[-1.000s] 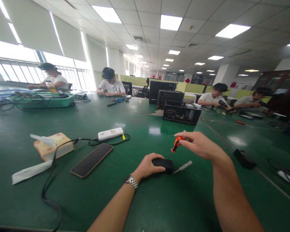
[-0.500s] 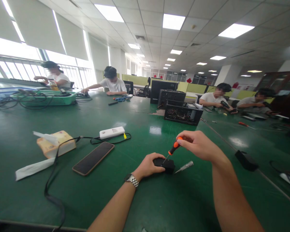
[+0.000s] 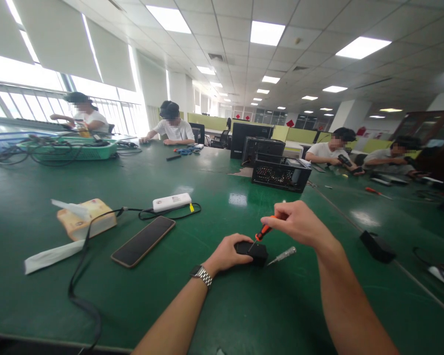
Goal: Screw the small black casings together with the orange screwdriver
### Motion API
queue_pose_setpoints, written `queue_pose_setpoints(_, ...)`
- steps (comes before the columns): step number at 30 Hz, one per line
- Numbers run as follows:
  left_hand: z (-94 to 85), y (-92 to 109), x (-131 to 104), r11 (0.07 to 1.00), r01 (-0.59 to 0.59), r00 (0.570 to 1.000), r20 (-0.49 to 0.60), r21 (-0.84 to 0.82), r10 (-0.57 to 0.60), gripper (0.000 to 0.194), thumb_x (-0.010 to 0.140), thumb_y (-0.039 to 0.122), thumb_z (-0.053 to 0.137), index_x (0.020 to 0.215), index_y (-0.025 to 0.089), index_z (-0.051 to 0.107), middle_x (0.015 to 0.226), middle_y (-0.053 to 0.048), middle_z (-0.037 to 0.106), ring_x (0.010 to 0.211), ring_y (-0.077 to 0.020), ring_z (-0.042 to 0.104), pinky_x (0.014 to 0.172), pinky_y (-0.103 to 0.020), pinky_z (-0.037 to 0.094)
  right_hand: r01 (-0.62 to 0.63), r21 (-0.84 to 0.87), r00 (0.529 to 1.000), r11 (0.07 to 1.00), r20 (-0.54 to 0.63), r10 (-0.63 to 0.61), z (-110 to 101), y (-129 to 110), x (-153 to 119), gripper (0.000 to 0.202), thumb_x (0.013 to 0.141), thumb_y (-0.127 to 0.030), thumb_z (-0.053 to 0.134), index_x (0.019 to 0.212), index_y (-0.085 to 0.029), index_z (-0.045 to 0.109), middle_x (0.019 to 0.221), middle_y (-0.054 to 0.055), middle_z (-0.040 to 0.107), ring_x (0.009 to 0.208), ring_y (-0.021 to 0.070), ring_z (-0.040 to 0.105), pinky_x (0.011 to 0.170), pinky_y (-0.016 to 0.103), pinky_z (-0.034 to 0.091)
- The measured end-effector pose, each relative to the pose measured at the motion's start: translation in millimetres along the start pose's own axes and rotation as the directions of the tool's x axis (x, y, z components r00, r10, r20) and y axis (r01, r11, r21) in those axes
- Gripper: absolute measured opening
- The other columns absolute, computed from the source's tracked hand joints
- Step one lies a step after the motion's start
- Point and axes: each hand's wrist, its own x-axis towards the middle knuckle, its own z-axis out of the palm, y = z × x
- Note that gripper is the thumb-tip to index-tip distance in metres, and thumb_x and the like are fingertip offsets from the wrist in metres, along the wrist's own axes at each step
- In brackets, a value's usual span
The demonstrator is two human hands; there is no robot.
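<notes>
On green tabletop (image 3: 214, 305), hands (image 3: 231, 255) (image 3: 299, 222) hold black box (image 3: 257, 253); screwdriver (image 3: 262, 231) (orange-black).

The left hand (image 3: 229, 255) lies low, fingers curled (the wrist nearly straight); the right hand (image 3: 298, 222) arches higher, fingers bent.

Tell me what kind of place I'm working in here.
Probably an office with a shared workbench: there are yellow-green cubicle partitions in the back, an open computer case on the green table, and a screwdriver in your right hand.
</notes>
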Motion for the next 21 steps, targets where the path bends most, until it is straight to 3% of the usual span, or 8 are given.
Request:
queue_pose_setpoints(3,-0.1,-0.7,0.5,1.000,0.004,1.000,0.006,0.009,-0.004,0.042,0.066,0.025,0.078,0.107,0.021,0.068,0.101,-0.004,0.067,0.092,-0.0231,0.062,0.084,-0.031,0.049,-0.003,-0.041,1.000,0.999,-0.026,0.002,7.3,-4.6,2.5,0.051,0.083,-0.052,0.056,0.049,-0.019,0.036,0.047,-0.006,0.036,0.048,0.0089,0.033,0.048,0.024,0.022)
queue_pose_setpoints(9,1.1,-3.1,0.5,1.000,-0.006,1.000,0.004,-0.001,0.007,0.041,0.066,0.025,0.078,0.106,0.021,0.069,0.099,-0.002,0.067,0.089,-0.0222,0.062,0.081,-0.030,0.048,-0.016,-0.095,1.000,0.995,-0.002,0.016,9.9,-10.6,0.7,0.041,0.083,-0.045,0.055,0.055,-0.020,0.040,0.050,-0.005,0.042,0.050,0.0102,0.036,0.048,0.024,0.023)
queue_pose_setpoints(21,2.0,-4.1,0.3,1.000,0.002,1.000,0.004,0.018,-0.002,0.043,0.067,0.025,0.077,0.108,0.021,0.067,0.105,-0.004,0.067,0.095,-0.0240,0.062,0.086,-0.031,0.048,0.046,-0.026,0.987,0.999,0.156,-0.042,-11.5,-4.0,-6.4,0.019,0.087,-0.035,0.052,0.083,-0.021,0.065,0.071,0.000,0.063,0.061,0.0139,0.052,0.056,0.025,0.034)
